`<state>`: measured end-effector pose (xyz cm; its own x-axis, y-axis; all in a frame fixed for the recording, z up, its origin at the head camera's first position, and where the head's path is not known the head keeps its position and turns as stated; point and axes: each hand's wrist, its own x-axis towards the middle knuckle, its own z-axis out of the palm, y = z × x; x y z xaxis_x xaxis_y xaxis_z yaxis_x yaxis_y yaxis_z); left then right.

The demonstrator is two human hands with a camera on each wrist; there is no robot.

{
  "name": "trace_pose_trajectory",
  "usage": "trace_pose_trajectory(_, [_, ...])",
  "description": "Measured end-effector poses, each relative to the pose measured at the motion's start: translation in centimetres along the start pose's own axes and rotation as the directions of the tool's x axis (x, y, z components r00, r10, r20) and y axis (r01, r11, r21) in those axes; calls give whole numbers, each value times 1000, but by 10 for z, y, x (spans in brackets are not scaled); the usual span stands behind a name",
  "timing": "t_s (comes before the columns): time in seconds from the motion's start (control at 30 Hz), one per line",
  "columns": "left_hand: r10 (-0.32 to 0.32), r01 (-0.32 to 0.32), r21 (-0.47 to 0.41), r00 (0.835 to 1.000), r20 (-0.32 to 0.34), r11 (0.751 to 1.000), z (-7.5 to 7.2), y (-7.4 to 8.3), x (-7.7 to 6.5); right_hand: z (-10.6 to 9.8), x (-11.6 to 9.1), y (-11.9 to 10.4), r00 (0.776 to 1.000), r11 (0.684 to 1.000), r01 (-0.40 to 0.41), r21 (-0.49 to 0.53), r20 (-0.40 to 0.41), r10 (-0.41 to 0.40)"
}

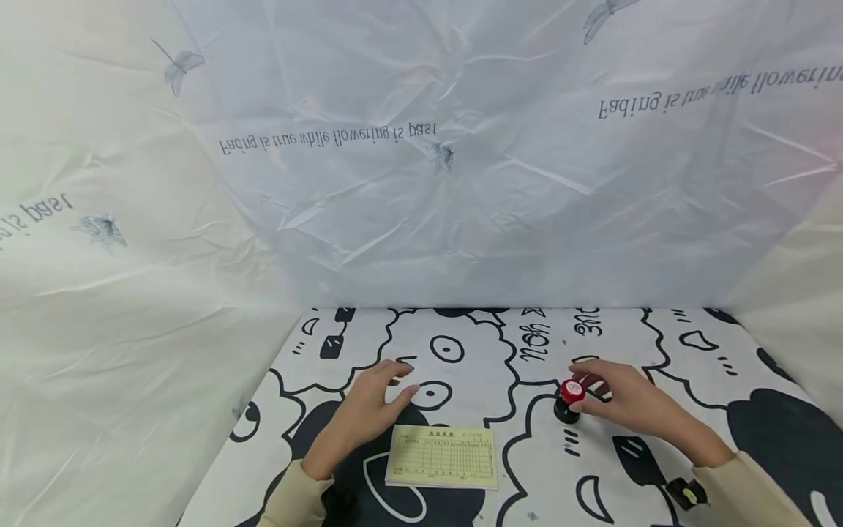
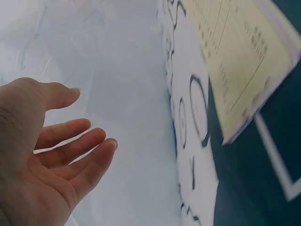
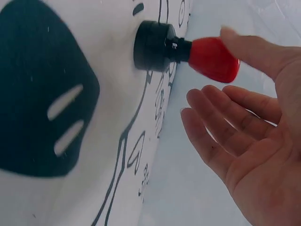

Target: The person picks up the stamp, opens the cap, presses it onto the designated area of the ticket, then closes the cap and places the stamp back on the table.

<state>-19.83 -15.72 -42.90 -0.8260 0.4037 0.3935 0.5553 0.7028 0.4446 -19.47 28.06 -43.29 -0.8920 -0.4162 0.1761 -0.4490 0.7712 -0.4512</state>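
Observation:
A self-standing stamp with a red knob (image 1: 573, 389) and black base (image 3: 153, 46) stands upright on the patterned cloth at the right. My right hand (image 1: 628, 399) is around its knob, the thumb tip overlapping the red part in the right wrist view. The other fingers are loosely bent, with a gap between them and the knob. A yellowish receipt pad (image 1: 441, 457) with a printed grid lies flat at the front middle. Up and left of the pad, my left hand (image 1: 369, 402) hovers with relaxed, parted fingers and nothing in them.
A white cloth with black cartoon drawings (image 1: 474, 351) covers the table. Pale plastic sheeting (image 1: 421, 219) with printed text rises at the back and both sides. Near the right sleeve, a small dark object with a yellowish patch (image 1: 688, 494) is visible.

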Motion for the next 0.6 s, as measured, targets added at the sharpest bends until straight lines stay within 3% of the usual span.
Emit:
trace_pose_trajectory(0.17, [37,-30,-142,998,50,989,11,8,-4,6,0,-2,999,999,-37,9,3,37])
trace_pose_trajectory(0.37, [57,-12,-300,988,144,954,20,25,-4,11,-3,-2,997,997,-73,23,-7,73])
trace_pose_trajectory(0.5, [47,25,-361,981,187,932,25,33,-3,12,-3,-2,998,998,-60,36,-24,61])
trace_pose_trajectory(0.6, [51,30,-367,977,207,930,28,35,-3,11,-3,-2,999,998,-33,47,-21,34])
